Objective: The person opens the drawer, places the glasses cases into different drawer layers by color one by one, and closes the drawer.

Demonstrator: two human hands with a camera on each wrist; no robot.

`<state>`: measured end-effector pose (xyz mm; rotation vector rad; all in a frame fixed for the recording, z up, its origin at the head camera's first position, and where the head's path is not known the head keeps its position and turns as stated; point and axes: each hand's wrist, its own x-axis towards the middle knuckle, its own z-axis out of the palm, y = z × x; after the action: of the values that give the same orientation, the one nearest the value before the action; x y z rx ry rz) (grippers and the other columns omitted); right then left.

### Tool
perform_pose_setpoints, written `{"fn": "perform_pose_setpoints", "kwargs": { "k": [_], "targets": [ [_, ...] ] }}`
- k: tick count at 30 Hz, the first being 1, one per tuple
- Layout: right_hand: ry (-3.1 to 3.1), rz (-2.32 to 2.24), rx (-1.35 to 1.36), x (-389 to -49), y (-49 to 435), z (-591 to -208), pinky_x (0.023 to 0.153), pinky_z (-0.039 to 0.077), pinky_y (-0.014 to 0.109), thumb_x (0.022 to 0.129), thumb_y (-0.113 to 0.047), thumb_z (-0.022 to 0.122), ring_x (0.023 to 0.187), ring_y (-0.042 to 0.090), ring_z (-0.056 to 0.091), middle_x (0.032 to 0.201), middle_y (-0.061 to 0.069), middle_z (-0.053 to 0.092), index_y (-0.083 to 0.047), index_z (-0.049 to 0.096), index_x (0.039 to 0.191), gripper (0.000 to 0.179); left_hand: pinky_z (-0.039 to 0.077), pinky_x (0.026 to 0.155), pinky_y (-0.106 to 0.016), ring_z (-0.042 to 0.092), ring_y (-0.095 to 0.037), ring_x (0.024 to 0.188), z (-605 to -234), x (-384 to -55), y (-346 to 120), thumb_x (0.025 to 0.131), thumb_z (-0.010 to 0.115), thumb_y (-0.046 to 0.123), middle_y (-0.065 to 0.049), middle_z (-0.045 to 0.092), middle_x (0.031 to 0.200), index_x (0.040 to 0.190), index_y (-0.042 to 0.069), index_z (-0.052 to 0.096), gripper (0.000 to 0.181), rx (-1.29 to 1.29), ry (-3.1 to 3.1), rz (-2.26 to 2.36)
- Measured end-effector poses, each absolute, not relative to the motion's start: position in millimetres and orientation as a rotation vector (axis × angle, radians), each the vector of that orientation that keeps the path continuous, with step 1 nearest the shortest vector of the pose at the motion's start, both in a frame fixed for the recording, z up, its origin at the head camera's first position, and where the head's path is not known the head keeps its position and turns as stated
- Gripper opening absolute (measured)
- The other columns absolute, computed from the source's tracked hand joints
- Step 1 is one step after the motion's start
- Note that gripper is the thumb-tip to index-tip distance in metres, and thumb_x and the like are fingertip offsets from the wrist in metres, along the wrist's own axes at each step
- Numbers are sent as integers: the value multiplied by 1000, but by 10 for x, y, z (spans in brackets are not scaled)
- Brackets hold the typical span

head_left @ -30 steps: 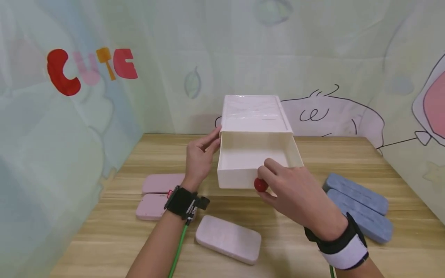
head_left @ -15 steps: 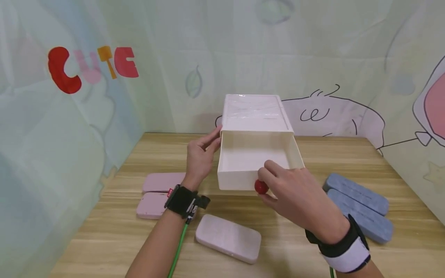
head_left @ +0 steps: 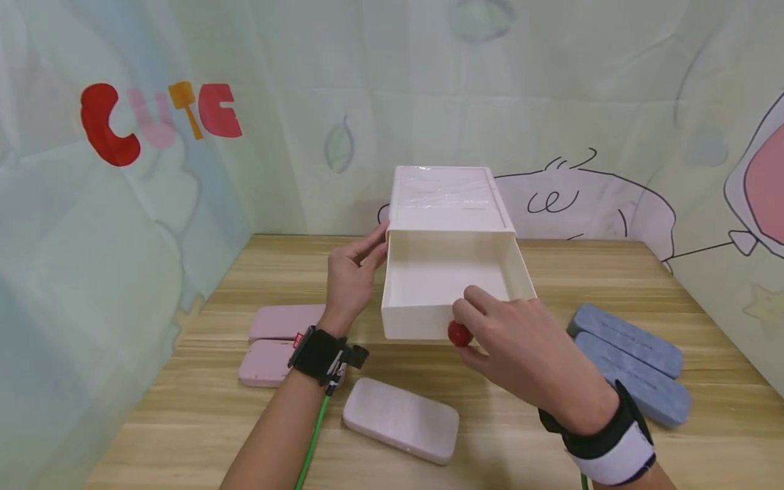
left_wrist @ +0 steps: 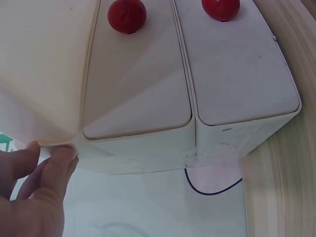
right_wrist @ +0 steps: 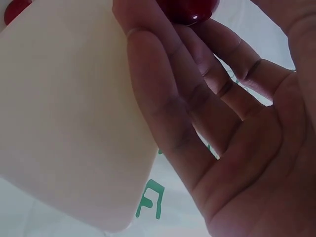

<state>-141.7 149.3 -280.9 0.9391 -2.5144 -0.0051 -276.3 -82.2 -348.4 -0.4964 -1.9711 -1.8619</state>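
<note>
A white drawer cabinet (head_left: 450,197) stands at the back of the table, its top drawer (head_left: 416,323) pulled well out so the white inside shows. My right hand (head_left: 514,347) pinches the round red knob (head_left: 459,333) on that drawer's front, thumb below and curled fingers above. In the right wrist view, the fingers (right_wrist: 153,94) lie along the drawer front. My left hand (head_left: 352,282) rests against the cabinet's left side near the top front corner, fingers mostly straight. The left wrist view shows two lower drawers, shut, with red knobs (left_wrist: 127,16).
Two pink rounded oblong blocks (head_left: 269,361) lie on the wooden table (head_left: 202,422) at left, partly behind my left wrist. A paler one (head_left: 401,418) lies in front of the cabinet, and two blue ones (head_left: 637,374) at right. A printed cloth (head_left: 294,136) hangs behind.
The top drawer has slid slightly farther out toward me, with my right hand on its knob. My left hand has stayed at the cabinet's side.
</note>
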Motion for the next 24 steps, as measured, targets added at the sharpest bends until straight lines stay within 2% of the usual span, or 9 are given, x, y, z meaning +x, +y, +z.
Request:
{"fn": "perform_pose_setpoints", "kwargs": {
  "k": [9, 24],
  "targets": [
    [-2519, -29, 941, -1392, 1467, -2798, 47, 37, 17, 80, -27, 87, 55, 3, 46, 79, -9, 56, -16, 59, 89, 31, 55, 95, -21, 63, -17, 128, -3480, -2760, -825, 97, 65, 1, -5, 64, 139, 135, 16, 66, 41, -494, -1976, -1858],
    [-2441, -146, 898, -1310, 1449, -2799, 44, 40, 21, 83, -22, 81, 54, 7, 47, 75, -4, 54, -10, 58, 83, 26, 54, 96, -21, 63, -17, 128, -3478, -2763, -828, 97, 66, 3, -6, 64, 139, 135, 15, 66, 40, -499, -1977, -1858]
  ]
}}
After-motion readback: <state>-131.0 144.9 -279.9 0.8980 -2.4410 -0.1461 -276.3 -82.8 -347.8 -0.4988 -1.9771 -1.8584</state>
